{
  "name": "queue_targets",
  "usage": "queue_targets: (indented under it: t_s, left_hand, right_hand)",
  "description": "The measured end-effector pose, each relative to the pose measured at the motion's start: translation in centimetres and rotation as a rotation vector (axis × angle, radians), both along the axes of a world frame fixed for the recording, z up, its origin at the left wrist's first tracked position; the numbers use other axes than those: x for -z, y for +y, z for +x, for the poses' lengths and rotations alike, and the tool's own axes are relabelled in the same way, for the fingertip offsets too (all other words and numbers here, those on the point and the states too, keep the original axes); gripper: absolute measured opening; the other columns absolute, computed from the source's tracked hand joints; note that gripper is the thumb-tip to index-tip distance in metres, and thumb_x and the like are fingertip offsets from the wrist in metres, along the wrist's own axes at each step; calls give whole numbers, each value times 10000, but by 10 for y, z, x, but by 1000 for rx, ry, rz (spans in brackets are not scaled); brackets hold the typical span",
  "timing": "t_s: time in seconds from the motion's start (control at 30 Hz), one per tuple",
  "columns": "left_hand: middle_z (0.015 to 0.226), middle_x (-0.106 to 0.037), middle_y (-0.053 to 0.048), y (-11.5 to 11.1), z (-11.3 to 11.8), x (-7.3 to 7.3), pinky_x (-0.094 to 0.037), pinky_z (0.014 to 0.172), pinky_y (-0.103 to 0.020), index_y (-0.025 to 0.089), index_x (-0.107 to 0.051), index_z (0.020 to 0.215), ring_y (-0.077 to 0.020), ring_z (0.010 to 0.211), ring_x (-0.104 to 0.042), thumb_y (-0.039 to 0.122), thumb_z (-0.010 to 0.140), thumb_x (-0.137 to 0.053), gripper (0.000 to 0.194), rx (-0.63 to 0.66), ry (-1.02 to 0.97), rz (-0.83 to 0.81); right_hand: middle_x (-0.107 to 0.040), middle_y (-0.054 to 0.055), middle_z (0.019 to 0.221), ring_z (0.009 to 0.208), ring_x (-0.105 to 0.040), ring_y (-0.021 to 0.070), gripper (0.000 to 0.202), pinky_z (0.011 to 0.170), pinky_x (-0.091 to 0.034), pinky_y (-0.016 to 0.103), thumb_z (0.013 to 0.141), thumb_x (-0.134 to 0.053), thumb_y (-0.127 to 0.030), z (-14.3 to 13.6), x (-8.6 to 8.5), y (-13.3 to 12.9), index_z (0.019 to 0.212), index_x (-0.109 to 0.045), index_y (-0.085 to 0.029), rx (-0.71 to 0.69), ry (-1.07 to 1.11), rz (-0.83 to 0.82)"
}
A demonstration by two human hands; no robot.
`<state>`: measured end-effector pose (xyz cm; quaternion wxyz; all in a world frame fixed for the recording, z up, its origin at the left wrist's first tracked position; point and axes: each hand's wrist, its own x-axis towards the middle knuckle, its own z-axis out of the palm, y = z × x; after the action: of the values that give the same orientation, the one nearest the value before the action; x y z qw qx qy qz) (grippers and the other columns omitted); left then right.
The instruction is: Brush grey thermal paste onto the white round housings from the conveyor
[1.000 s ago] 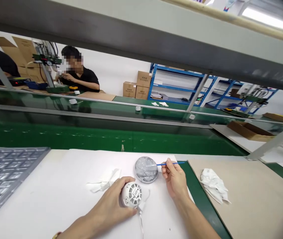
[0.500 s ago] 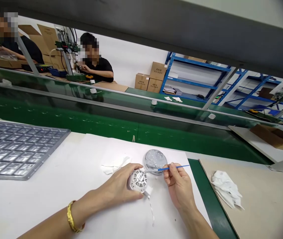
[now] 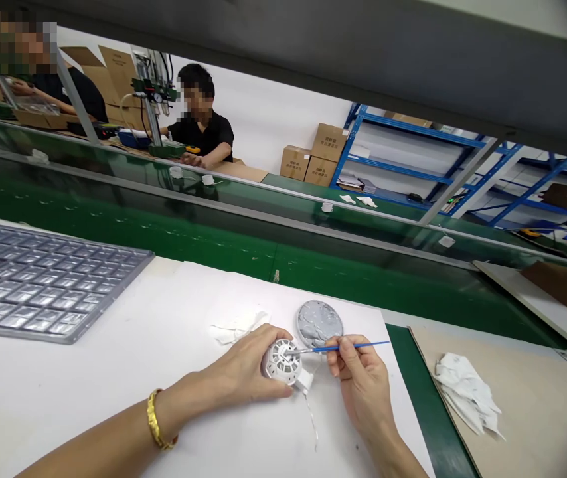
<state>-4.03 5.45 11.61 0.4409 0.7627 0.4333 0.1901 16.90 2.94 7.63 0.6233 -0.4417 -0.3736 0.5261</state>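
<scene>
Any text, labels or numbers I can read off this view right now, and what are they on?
None can be read.
Cardboard boxes by the blue shelving: dark printed marks, too small and blurred to read.
White round part in the left hand: no legible marking.
Blue-handled brush in the right hand: no marking visible.

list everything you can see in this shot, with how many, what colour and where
round part: 1, white, in the left hand
brush: 1, blue handle, in the right hand, tip on the round part
dish: 1, grey, behind the hands
cloth: 1, white, left of the dish
rag: 1, white, crumpled on the brown board at right
tray: 1, clear grey, far left
conveyor: 1, green, behind the bench
boxes: 3, brown, by blue shelving
co-workers: 2, dark shirts, across the conveyor
left hand: 1, gold bracelet on the wrist
right hand: 1
</scene>
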Motion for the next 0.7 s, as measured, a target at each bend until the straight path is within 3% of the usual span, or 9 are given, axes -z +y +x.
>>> queue_targets:
  t_s: [0.43, 0.7]
  left_hand:
    - [1077, -553, -35, 1, 0, 4, -449, 774, -313, 244, -525, 1109, -239, 957, -540, 354, 634, -730, 529, -10, -1, -2]
    - [1020, -556, -24, 0, -1, -1, -453, 749, -299, 247, -536, 1081, -233, 935, -545, 327, 630, -722, 495, -2, 2, -2]
  right_hand:
    - [-651, 77, 823, 587, -548, 152, 193, 586, -450, 309, 803, -644, -378, 5, 4, -1, 794, -607, -189, 1, -128, 76]
    - [-643, 71, 830, 592, -570, 165, 133, 567, -465, 325, 831, -611, -327, 3, -6, -8, 801, -613, -197, 64, -251, 231]
